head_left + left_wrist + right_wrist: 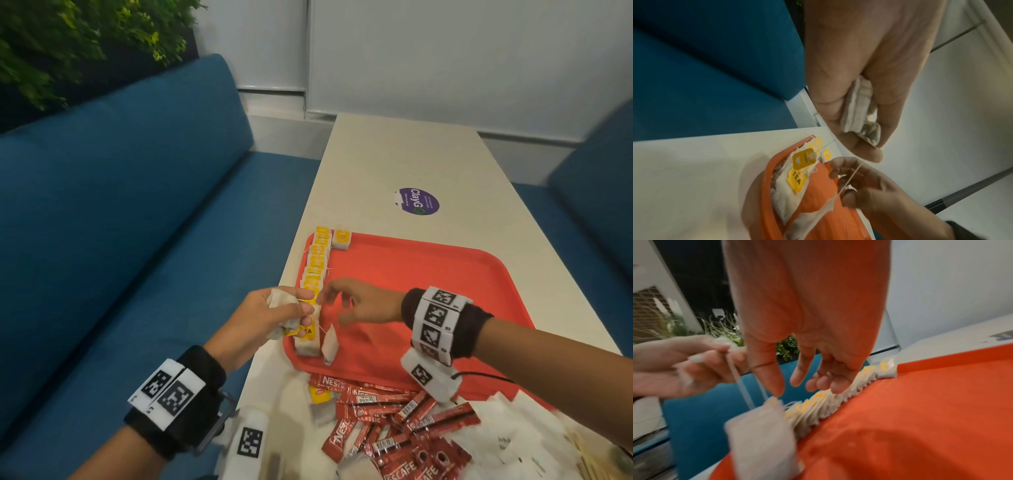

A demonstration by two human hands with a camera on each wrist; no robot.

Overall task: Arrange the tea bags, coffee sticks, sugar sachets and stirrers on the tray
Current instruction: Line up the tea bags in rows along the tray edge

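While a row of tea bags (pixel 315 263) is lined along the left rim of the red tray (pixel 428 274), crumpled tea bags (pixel 859 110) are gripped in the left hand (pixel 274 315). One bag (pixel 330 344) dangles by its string over the tray beneath the loosely spread right hand (pixel 363 303). Coffee sticks (pixel 394 421) are heaped on the surface (pixel 411 154).

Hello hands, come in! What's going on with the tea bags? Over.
Left hand grips spare tea bags. Right hand open over tray. One bag dangles by its string beside the row. Coffee sticks waiting off-tray.
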